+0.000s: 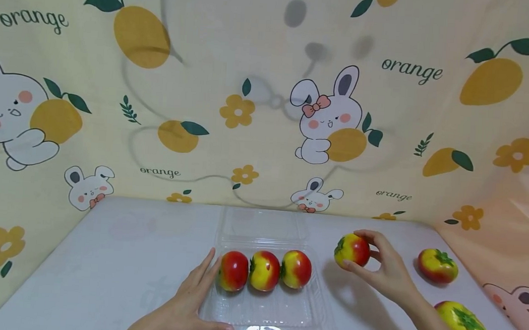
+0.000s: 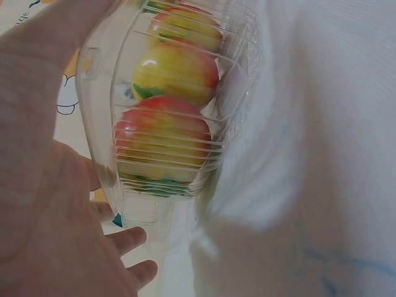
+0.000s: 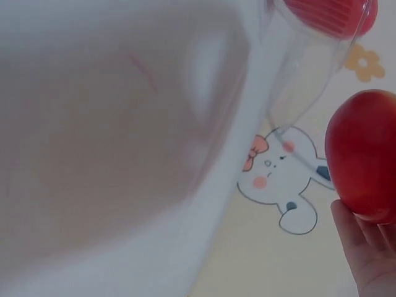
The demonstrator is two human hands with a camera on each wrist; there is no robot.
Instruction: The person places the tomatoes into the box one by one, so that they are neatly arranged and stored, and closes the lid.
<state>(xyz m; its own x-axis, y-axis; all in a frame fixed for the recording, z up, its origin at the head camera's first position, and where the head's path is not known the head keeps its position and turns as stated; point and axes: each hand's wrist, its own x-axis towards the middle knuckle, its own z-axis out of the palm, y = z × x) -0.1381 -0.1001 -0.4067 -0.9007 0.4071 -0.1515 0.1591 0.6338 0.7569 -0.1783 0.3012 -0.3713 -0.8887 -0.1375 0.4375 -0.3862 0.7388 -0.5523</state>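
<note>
A clear plastic clamshell box (image 1: 260,311) lies with its lid folded back. Three red-and-yellow persimmons (image 1: 264,271) stand in a row inside it; the left wrist view shows the persimmons (image 2: 176,74) through the ribbed wall. My left hand (image 1: 181,301) rests along the box's left side, fingers extended, thumb at the front edge. To the right of the box, my right hand (image 1: 387,268) holds another persimmon (image 1: 352,250) above the table between thumb and fingers. That persimmon (image 3: 365,154) shows its red side in the right wrist view.
On the right side of the white table (image 1: 118,257) lie two more persimmons, one farther back (image 1: 437,266) and one nearer (image 1: 461,323), close to my right forearm. A cloth printed with rabbits and oranges (image 1: 271,59) hangs behind the table.
</note>
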